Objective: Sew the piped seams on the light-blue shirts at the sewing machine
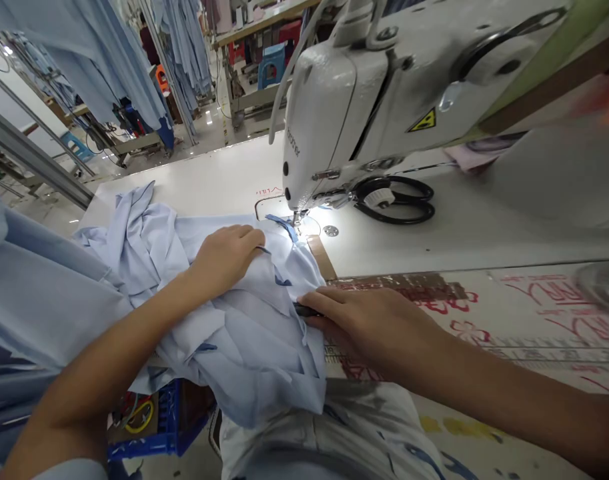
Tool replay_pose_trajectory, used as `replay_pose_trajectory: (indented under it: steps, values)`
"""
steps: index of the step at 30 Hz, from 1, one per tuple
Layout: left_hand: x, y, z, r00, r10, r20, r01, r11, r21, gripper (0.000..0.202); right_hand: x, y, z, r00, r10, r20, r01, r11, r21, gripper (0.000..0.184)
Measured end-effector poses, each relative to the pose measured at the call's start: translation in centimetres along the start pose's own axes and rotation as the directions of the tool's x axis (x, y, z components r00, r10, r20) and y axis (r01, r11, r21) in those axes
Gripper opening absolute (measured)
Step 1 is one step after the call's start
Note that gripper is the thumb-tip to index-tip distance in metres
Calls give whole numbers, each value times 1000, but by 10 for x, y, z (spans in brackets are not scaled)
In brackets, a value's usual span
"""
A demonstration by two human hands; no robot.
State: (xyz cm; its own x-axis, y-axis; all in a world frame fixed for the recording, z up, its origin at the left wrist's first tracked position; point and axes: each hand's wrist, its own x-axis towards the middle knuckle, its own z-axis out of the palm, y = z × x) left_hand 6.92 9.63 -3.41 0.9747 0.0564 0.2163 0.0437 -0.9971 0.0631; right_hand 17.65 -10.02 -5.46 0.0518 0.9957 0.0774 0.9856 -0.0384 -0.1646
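Light blue fabric (254, 320) lies bunched over the front of the sewing table and hangs past its edge. On top of it, my left hand (229, 257) is closed, with curled fingers gripping a fold. A strip of darker blue shows at its fingertips. Pinched at the right edge of the cloth, my right hand (359, 317) holds a small dark tool (305, 310), mostly covered by the fingers; its kind I cannot make out. Just beyond the hands is the lit needle area (297, 219) of a white sewing machine (324, 120), with a dark blue strip (283, 225) lying beside the needle.
Black-handled scissors (397, 199) rest on the white table (484, 233) beneath the machine arm. A measuring scale and red markings run along the front edge. Below hangs a blue crate (169, 427). More light blue garments (99, 53) hang at left; stools and tables stand behind.
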Motion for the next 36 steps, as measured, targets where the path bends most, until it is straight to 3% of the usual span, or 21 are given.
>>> replay_pose_trajectory:
  steps: [3,6,11,14,17,19,21,23,25,31,36]
  values:
    - [12,-1,7,995,89,-33,-88,995,46,10,-5,9,-4,1000,26,1,-26,1000,-13,10]
    - [1,14,-2,985,150,-88,-152,988,-16,14,-11,18,-11,998,43,-52,-44,999,-24,9]
    - [-33,41,-15,926,367,83,-364,930,-54,19,-11,22,-19,997,59,-43,-58,998,11,10]
    - [-40,47,-8,923,374,85,-379,924,54,16,-4,16,-20,998,48,35,-50,998,50,8]
    - [-37,48,1,930,368,19,-368,925,97,17,4,10,-17,993,45,112,-49,998,28,5]
    - [-33,48,7,948,311,-66,-312,950,6,16,7,9,-16,988,57,140,-59,998,12,5]
    - [-30,46,13,980,132,-148,-161,965,-206,14,8,9,-14,988,61,144,-63,998,8,4]
    - [-28,43,18,983,-110,-145,38,904,-426,10,7,11,-13,989,56,140,-60,998,20,4]
    - [-27,39,22,960,-263,-95,172,824,-540,7,5,13,-14,989,59,135,-67,996,56,6]
    - [-27,38,21,939,-344,2,275,746,-607,8,6,14,-18,990,58,132,-87,971,223,10]
    - [-28,41,19,927,-371,48,323,728,-605,9,10,14,-17,983,67,170,-110,961,253,12]
